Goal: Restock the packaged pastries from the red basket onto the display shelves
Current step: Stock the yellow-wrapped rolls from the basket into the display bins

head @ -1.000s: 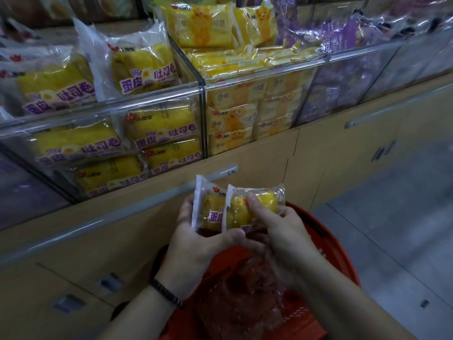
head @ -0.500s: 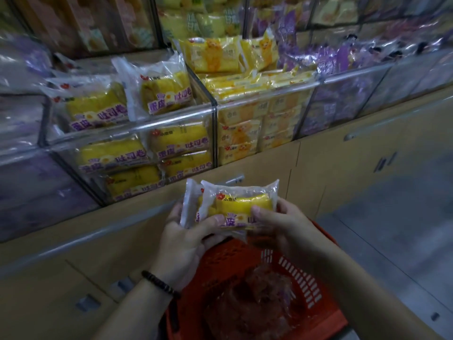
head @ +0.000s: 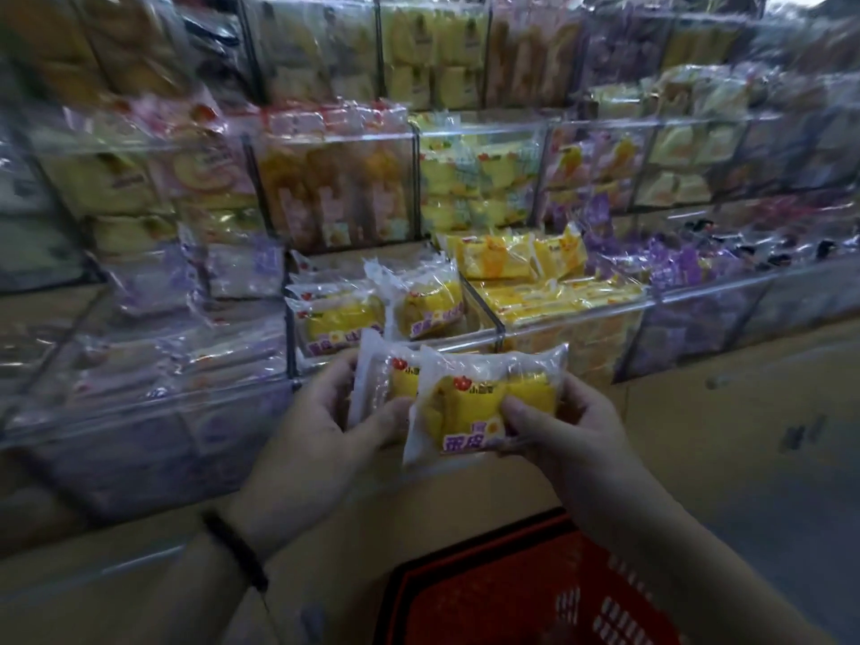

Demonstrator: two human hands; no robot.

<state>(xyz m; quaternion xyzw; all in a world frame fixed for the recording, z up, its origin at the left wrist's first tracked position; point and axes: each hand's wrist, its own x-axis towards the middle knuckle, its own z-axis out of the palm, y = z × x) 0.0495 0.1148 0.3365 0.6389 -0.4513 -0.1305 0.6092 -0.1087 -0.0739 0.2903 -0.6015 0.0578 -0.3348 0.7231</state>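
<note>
Left hand (head: 325, 412) grips one clear-wrapped yellow pastry packet (head: 386, 381), right hand (head: 563, 430) a second packet (head: 484, 398), both now raised from the red plastic basket (head: 512, 593) to the clear acrylic bin (head: 485, 310), ready for shelving.

A shop: tiered clear acrylic display bins (head: 465, 132) filled with packaged pastries (head: 512, 258), a red basket (head: 512, 593) below.

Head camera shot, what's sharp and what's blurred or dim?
Head view: the held pastry packets are fairly sharp; the upper shelves are smeared by blur, with glare on their clear fronts; the red basket sits in dim light.
</note>
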